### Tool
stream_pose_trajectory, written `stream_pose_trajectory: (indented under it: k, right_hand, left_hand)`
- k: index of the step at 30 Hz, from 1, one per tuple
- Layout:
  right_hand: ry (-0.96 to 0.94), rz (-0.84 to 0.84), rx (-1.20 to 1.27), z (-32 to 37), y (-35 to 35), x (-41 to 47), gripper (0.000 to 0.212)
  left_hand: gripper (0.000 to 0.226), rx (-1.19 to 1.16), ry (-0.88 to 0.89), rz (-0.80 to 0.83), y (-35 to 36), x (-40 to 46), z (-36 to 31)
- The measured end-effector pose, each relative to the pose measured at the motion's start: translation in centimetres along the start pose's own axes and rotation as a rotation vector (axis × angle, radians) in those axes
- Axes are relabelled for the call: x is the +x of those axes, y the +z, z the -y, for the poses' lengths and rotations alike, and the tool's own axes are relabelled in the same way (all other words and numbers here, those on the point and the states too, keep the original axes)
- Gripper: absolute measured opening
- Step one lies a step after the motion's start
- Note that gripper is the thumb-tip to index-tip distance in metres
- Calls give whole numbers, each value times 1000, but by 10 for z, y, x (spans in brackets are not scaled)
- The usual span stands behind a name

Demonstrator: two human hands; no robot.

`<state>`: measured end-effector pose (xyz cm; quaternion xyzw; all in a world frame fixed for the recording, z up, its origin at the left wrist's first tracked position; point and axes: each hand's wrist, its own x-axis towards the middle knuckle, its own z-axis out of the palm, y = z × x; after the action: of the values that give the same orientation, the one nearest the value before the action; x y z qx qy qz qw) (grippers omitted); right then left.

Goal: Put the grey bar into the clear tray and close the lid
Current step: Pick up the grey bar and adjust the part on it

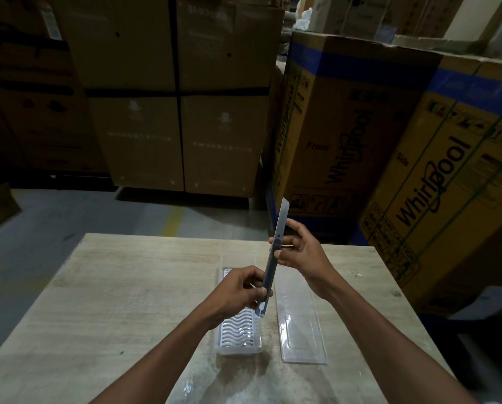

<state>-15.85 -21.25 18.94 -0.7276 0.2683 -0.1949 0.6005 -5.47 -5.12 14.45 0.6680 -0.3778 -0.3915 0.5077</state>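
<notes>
With my left hand pinching the near end of the grey bar and my right hand gripping its middle, I should level it over the clear tray just below.

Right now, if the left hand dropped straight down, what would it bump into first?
Probably the clear tray with the wavy white insert. The left hand holds the lower end of the grey bar above it, so the bar's tip would likely touch first. Depth is hard to judge from one view.
</notes>
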Motion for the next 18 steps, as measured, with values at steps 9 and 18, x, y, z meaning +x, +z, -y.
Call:
stream_pose_trajectory:
  k: [9,18]
  right_hand:
    - [-17,2,-11,4,1,-1,75]
    - [-3,2,-3,1,4,-6,73]
  left_hand:
    - [16,2,13,3,0,-2,-1]
    - [16,-2,6,2,-1,-5,-2]
